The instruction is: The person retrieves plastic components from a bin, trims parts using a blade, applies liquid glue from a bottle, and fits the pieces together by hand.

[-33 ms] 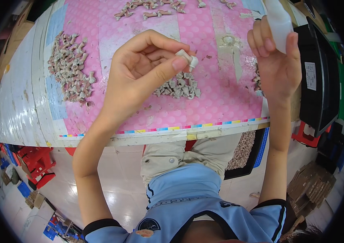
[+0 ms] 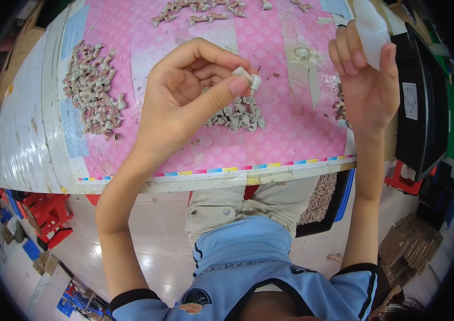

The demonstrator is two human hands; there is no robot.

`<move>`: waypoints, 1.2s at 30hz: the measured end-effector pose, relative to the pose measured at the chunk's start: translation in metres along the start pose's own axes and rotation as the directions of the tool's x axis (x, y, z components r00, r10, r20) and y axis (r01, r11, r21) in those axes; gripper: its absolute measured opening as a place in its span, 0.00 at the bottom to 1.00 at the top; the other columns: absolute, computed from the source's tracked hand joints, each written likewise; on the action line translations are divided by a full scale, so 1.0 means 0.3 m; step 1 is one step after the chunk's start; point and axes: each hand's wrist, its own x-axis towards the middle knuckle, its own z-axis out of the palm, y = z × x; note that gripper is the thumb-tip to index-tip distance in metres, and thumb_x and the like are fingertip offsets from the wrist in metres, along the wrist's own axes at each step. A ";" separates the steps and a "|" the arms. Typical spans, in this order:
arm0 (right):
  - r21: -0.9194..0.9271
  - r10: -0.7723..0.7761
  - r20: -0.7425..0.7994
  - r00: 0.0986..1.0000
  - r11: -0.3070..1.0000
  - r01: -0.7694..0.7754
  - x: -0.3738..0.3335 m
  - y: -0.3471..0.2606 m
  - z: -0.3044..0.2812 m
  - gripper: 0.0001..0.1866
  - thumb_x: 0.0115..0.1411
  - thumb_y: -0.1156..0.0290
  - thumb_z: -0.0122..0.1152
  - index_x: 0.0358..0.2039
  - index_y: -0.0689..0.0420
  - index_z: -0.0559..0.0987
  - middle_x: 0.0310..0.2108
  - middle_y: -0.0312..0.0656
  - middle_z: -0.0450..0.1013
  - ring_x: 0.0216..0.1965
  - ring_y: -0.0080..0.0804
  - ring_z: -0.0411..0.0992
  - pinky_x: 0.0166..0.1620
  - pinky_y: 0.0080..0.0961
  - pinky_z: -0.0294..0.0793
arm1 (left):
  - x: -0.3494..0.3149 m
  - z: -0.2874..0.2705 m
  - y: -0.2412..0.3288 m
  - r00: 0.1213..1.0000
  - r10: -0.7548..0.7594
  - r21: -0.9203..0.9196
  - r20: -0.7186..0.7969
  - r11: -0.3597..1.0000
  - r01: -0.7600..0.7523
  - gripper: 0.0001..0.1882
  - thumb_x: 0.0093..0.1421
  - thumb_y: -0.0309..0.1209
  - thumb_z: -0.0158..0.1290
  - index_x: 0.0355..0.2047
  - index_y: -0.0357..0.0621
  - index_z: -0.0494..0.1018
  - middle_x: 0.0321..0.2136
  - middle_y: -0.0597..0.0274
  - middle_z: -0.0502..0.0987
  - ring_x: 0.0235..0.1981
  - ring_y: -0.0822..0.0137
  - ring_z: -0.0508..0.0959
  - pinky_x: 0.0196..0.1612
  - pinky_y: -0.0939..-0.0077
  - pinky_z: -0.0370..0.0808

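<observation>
One small white piece (image 2: 255, 82) pinched in the left hand (image 2: 176, 101); one white bottle (image 2: 371, 35) gripped in the right hand (image 2: 368, 88).
Just below the left fingertips lies one pale heap (image 2: 243, 116), left of that hand one pinkish-grey heap (image 2: 94, 88); beside the right hand, one label (image 2: 410, 100), its print too small to read.

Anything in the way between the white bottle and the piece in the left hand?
Nothing visible stands between the white bottle and the small piece, beyond the left hand itself, whose fingertips grip it.
</observation>
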 end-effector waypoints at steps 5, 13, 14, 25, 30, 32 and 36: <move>0.207 0.028 -0.038 0.999 0.978 -0.020 -0.006 0.007 -0.021 0.21 0.58 0.58 0.35 0.41 0.65 0.61 0.20 0.33 0.52 0.22 0.18 0.50 0.26 0.15 0.51 | -0.002 0.001 -0.005 0.992 0.122 0.136 0.005 0.983 -0.122 0.09 0.50 0.23 0.48 0.32 0.35 0.64 0.29 0.57 0.70 0.32 0.71 0.71 0.34 0.81 0.68; -0.017 -0.013 -0.159 0.987 1.000 0.010 -0.026 -0.011 0.012 0.21 0.59 0.60 0.33 0.42 0.66 0.61 0.20 0.34 0.53 0.23 0.21 0.50 0.28 0.18 0.51 | -0.001 0.000 0.005 0.984 0.174 0.212 -0.024 0.963 -0.165 0.06 0.51 0.21 0.47 0.31 0.35 0.66 0.29 0.57 0.70 0.32 0.71 0.71 0.32 0.82 0.68; -0.017 -0.012 -0.160 0.987 1.000 0.009 -0.026 -0.016 0.027 0.21 0.59 0.60 0.33 0.42 0.66 0.61 0.20 0.34 0.53 0.23 0.21 0.50 0.28 0.18 0.51 | -0.001 0.003 0.007 0.985 0.173 0.211 -0.025 0.964 -0.164 0.06 0.51 0.21 0.47 0.31 0.35 0.66 0.29 0.57 0.70 0.32 0.71 0.71 0.32 0.82 0.68; -0.292 -0.361 -0.395 0.844 0.921 0.258 -0.046 -0.051 -0.007 0.21 0.52 0.58 0.39 0.38 0.62 0.65 0.20 0.37 0.58 0.23 0.24 0.53 0.30 0.22 0.51 | -0.001 0.003 0.004 0.952 0.305 0.202 -0.010 0.933 -0.297 0.05 0.52 0.21 0.47 0.30 0.35 0.65 0.30 0.53 0.70 0.29 0.70 0.71 0.31 0.81 0.69; -0.464 -0.530 -0.246 0.811 0.799 0.382 -0.036 -0.043 -0.030 0.21 0.50 0.59 0.39 0.38 0.61 0.66 0.20 0.38 0.58 0.22 0.25 0.53 0.28 0.24 0.50 | -0.003 -0.010 0.003 0.944 0.329 0.230 0.019 0.918 -0.324 0.05 0.52 0.21 0.46 0.30 0.35 0.64 0.31 0.53 0.69 0.31 0.68 0.71 0.31 0.80 0.69; -0.460 -0.528 -0.194 0.827 0.794 0.399 -0.042 -0.050 -0.047 0.20 0.50 0.59 0.39 0.38 0.61 0.65 0.20 0.38 0.59 0.22 0.26 0.53 0.27 0.24 0.49 | -0.005 -0.011 0.000 0.939 0.341 0.240 0.034 0.910 -0.339 0.05 0.52 0.21 0.46 0.30 0.34 0.64 0.31 0.53 0.69 0.31 0.68 0.72 0.31 0.80 0.69; -0.491 -0.542 -0.088 0.836 0.754 0.437 -0.047 -0.054 -0.059 0.20 0.50 0.59 0.39 0.38 0.61 0.65 0.21 0.40 0.60 0.22 0.26 0.53 0.27 0.25 0.49 | -0.005 -0.010 -0.004 0.931 0.361 0.238 0.051 0.901 -0.362 0.05 0.52 0.20 0.46 0.30 0.34 0.64 0.31 0.53 0.69 0.32 0.67 0.72 0.31 0.79 0.70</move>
